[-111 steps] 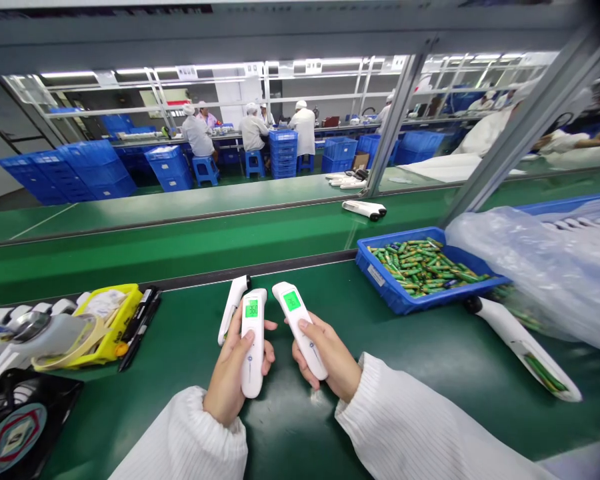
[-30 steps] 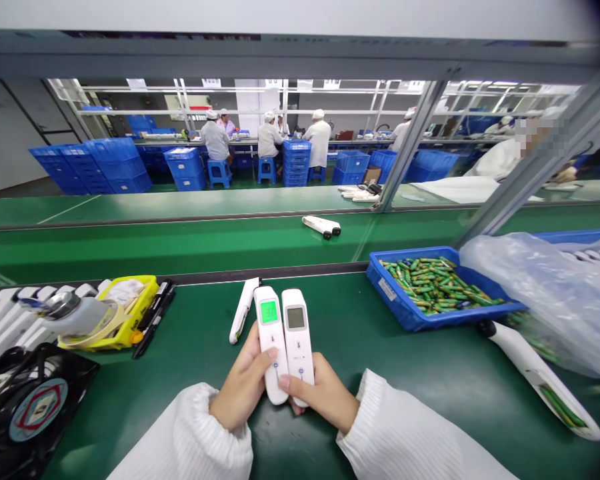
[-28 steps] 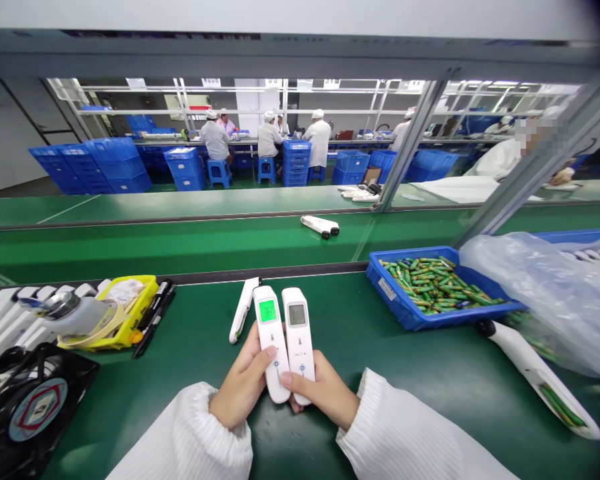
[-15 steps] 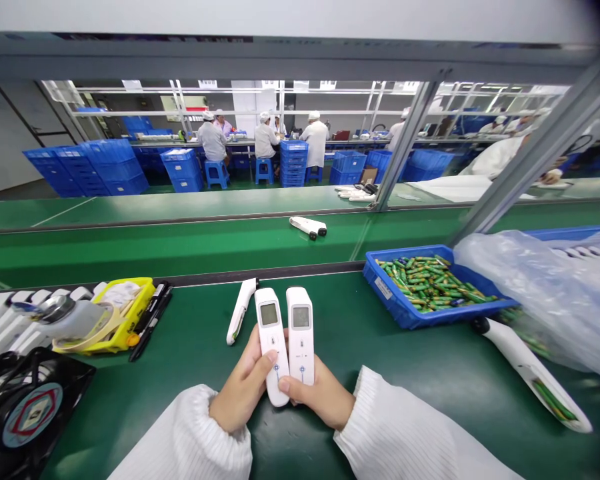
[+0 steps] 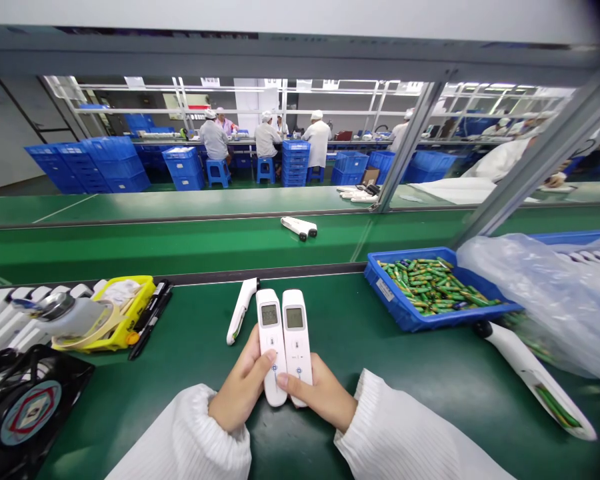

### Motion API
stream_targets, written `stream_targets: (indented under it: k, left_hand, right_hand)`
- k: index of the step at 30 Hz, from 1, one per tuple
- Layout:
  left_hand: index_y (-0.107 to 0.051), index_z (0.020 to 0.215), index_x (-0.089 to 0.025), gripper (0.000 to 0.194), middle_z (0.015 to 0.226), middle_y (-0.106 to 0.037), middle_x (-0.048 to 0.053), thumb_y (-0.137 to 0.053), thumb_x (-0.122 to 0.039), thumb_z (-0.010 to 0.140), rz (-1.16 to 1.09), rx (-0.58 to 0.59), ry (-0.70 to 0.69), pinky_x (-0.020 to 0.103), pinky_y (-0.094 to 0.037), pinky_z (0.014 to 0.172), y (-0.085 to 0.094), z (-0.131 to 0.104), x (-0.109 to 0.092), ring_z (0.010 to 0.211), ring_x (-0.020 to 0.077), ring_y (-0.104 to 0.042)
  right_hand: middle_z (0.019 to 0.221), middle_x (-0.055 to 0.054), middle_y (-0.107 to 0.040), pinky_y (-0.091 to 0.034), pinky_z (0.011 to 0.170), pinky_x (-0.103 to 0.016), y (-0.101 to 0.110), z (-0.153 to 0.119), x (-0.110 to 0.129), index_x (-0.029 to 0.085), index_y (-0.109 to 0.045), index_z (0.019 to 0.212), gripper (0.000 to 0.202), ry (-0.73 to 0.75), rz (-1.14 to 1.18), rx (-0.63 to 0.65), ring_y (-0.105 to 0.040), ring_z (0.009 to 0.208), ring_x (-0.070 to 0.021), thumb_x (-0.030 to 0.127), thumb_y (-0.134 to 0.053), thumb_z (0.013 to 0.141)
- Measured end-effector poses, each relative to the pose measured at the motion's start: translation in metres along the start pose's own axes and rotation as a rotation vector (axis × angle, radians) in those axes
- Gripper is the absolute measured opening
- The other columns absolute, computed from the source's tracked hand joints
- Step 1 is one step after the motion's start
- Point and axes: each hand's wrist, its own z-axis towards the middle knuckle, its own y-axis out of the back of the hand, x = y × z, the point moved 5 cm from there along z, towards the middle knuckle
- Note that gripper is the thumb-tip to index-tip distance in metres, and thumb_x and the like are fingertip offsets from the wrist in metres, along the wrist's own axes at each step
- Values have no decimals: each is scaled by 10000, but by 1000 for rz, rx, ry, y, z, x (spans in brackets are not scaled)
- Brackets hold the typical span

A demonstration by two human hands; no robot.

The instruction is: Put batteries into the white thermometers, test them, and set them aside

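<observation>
Side by side above the green bench, two white infrared thermometers face me with their screens up. My left hand (image 5: 245,380) is closed around the left thermometer (image 5: 271,333), its thumb on the lower buttons; dark digits show faintly on that screen. The right thermometer (image 5: 296,340) is in my closed right hand (image 5: 325,393), thumb across its lower front. Just beyond my left hand lies another white thermometer (image 5: 242,311) on its side. At the right, a thermometer (image 5: 535,377) with an open handle shows green batteries inside.
A blue bin (image 5: 405,317) of green batteries stands right, beside a clear plastic bag (image 5: 545,300). Left are a yellow tray (image 5: 143,300), black markers (image 5: 153,320), a bottle (image 5: 67,317) and a black fan (image 5: 35,413). Thermometers (image 5: 299,228) lie on the green conveyor (image 5: 130,247); people work beyond.
The right thermometer has tilted slightly and shifted a little left at its top. Digits now show on the left screen. The pair on the conveyor has moved left.
</observation>
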Motion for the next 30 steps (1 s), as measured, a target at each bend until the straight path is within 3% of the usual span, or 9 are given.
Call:
stream_targets:
  k: [7,18,23,25,28,30]
  left_hand:
    - [-341,1374,-269,482,1371,-489,49,-471,-309,912,12,7,-5,402,-272,1091,2,-1,3,1287,250,-395]
    - [-340,1355,-267,470,1417,-439,48,-468,-337,908,7,-33,6,387,-251,1114,2,0,5,1327,239,-336]
    - [-383,1312,-251,490,1332,-529,67,-547,-341,859,-111,-121,14,395,-357,1048,5,1,9,1242,258,-457]
    - [-419,1266,-223,534,1254,-590,97,-637,-340,793,-99,-175,16,405,-429,979,7,2,8,1153,282,-539]
    - [-483,1164,-187,519,1145,-654,123,-706,-349,724,-51,-341,0,379,-500,868,18,4,0,1024,289,-620]
    - [-492,1141,-181,516,1070,-687,118,-709,-375,715,-57,-475,-27,344,-529,787,29,4,-8,941,274,-654]
  right_hand:
    - [704,-42,-626,-388,504,-216,2,1,-1,127,-682,952,506,7,-13,7,-507,573,-118,571,-682,711]
    - [863,-80,-683,-492,696,-314,2,-1,0,134,-665,958,489,-3,9,-22,-624,779,-211,552,-696,708]
    - [859,-91,-669,-494,655,-310,2,3,-4,129,-652,966,592,-90,-56,-56,-614,773,-224,638,-681,664]
    - [842,-85,-660,-486,620,-287,-2,7,1,130,-648,968,591,-82,-102,2,-606,753,-211,647,-661,680]
    - [793,-70,-643,-476,610,-264,-10,21,21,127,-648,917,564,84,-182,194,-593,709,-179,662,-559,763]
    - [693,-50,-607,-463,561,-242,-4,42,39,128,-632,750,617,241,-350,213,-567,611,-144,678,-372,852]
